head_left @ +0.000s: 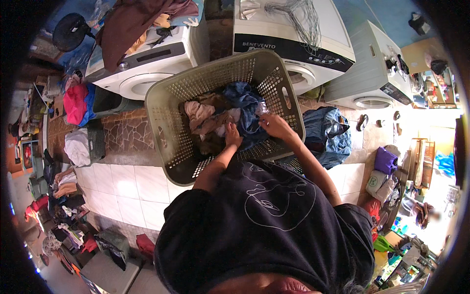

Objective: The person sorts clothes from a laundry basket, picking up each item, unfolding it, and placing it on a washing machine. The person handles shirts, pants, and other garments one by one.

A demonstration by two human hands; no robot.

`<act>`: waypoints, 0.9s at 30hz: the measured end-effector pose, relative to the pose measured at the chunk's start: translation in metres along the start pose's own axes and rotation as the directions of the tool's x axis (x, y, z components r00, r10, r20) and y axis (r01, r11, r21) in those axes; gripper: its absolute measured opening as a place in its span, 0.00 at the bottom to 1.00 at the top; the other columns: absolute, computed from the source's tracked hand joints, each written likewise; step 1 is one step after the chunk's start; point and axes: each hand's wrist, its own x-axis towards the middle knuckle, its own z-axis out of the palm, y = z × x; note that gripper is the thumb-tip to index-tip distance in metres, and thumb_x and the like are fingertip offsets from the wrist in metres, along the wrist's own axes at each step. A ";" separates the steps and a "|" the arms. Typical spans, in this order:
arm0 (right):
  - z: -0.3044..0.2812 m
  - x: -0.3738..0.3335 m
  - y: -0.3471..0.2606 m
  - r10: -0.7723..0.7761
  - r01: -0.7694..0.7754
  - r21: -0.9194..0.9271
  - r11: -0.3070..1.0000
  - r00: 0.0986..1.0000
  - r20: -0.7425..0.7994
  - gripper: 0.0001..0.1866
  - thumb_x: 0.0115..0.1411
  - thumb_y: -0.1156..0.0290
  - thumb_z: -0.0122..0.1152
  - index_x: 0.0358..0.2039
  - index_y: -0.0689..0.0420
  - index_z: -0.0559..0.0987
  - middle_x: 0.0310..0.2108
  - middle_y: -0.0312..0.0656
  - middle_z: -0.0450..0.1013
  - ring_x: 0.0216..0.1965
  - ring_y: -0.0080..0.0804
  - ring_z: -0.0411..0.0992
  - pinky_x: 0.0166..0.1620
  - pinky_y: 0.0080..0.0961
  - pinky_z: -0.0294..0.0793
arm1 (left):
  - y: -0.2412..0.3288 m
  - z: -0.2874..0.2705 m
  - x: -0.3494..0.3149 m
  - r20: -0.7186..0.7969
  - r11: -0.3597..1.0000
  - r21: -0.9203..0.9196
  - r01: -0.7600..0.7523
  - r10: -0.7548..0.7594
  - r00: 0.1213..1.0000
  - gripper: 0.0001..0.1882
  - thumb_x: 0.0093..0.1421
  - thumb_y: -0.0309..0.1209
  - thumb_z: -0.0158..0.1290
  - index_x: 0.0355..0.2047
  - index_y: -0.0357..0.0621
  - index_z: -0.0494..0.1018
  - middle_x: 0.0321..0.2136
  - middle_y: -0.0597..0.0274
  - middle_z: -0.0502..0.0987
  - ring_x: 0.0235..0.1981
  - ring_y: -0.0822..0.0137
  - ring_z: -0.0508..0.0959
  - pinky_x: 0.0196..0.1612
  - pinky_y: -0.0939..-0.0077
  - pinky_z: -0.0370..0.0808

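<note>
- Presently, both hands are down inside a grey-green perforated plastic laundry basket [166, 117], which stands tilted on the tiled floor [137, 181] in front of two white front-loading washing machines [147, 63].
- The left hand [233, 135] rests on a beige-pink crumpled garment [205, 117] at the middle of the heap; its fingers are curled down into the cloth, apparently gripping it, though the grip itself is hidden.
- The right hand [275, 125] lies at the edge of a dark blue crumpled garment [245, 103] near the basket's right wall; its fingers appear pinched on a fold of the blue cloth.
- The clothes lie loosely tangled, brown and beige pieces beneath and beside the blue one.
- Judgement: the step in hand is sorting through the basket's contents, with the pieces gripped but not yet lifted clear.
- Judgement: the next move calls for separating one garment from the tangle without dragging its neighbours over the rim.
- Also noted: a blue heap of cloth [328, 132] on the floor just right of the basket, and wire hangers [298, 19] on top of the right-hand machine.
</note>
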 end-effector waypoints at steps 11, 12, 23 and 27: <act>0.015 -0.012 0.004 0.151 -0.146 -0.069 0.987 0.986 0.076 0.23 0.46 0.66 0.60 0.43 0.59 0.69 0.35 0.51 0.70 0.40 0.46 0.68 0.41 0.36 0.67 | 0.039 -0.083 0.036 0.109 0.849 -0.494 -0.188 0.275 0.955 0.13 0.53 0.33 0.50 0.33 0.33 0.70 0.29 0.50 0.74 0.31 0.59 0.74 0.34 0.67 0.68; 0.020 -0.012 0.002 0.145 -0.146 -0.094 0.985 0.989 -0.020 0.26 0.44 0.67 0.61 0.45 0.58 0.68 0.38 0.51 0.69 0.43 0.47 0.66 0.43 0.36 0.66 | 0.052 -0.111 0.033 0.051 0.777 -0.589 -0.223 0.311 0.949 0.13 0.54 0.33 0.50 0.31 0.33 0.70 0.26 0.52 0.74 0.29 0.62 0.74 0.32 0.69 0.68; -0.108 0.022 -0.109 -0.191 0.308 0.603 0.736 0.949 -0.252 0.18 0.46 0.81 0.51 0.41 0.63 0.70 0.39 0.40 0.69 0.43 0.24 0.65 0.47 0.22 0.62 | 0.156 -0.365 -0.013 -0.567 0.457 -0.452 -0.766 0.516 0.642 0.22 0.48 0.34 0.57 0.43 0.44 0.67 0.41 0.58 0.65 0.46 0.63 0.62 0.49 0.74 0.58; -0.168 0.004 -0.157 -0.132 0.482 0.688 0.543 0.858 -0.497 0.15 0.49 0.76 0.49 0.40 0.65 0.71 0.39 0.42 0.69 0.41 0.27 0.66 0.45 0.23 0.64 | 0.128 -0.379 -0.009 -0.274 0.434 -0.702 -0.564 0.567 0.777 0.41 0.40 0.36 0.63 0.55 0.49 0.56 0.52 0.54 0.60 0.54 0.64 0.58 0.53 0.72 0.58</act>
